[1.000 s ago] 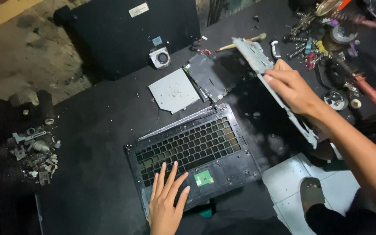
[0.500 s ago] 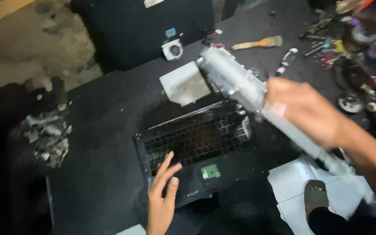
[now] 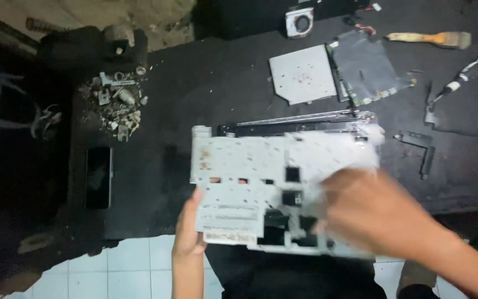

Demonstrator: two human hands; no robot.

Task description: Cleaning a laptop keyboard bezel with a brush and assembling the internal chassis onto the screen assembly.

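I am looking down on a dark, dusty work surface point(image 3: 222, 94) with white floor tiles point(image 3: 134, 266) showing at its near edge and bare, dirty ground lying beyond its far left corner.

My left hand point(image 3: 190, 232) is pressing flat against the left near edge of a pale grey laptop chassis plate with many small cut-outs point(image 3: 261, 188), fingers straight, thumb side hidden; it is steadying the plate, not wrapping it. My right hand point(image 3: 380, 213) is lying over the plate's right near part, heavily blurred, so I cannot tell whether it is gripping or only resting. The plate is sitting at the near middle of the surface, overhanging the near edge towards me, covering most of a dark laptop base point(image 3: 300, 123) whose far rim is showing just behind it.

Far of that, a square silver metal cover point(image 3: 302, 75) is lying beside a dark grey circuit board sheet point(image 3: 369, 66), the two touching along one side. A small round fan in a light frame point(image 3: 300, 22) is sitting at the far edge. To the far right, a wooden-handled brush point(image 3: 430, 39) and a black-and-white handled screwdriver point(image 3: 463, 77) are lying apart from each other. Dark metal brackets point(image 3: 424, 155) are lying to the right of the plate.

On the left, a heap of small grey screws and metal scraps point(image 3: 117, 102) is sitting far of a black phone lying flat point(image 3: 98, 177).
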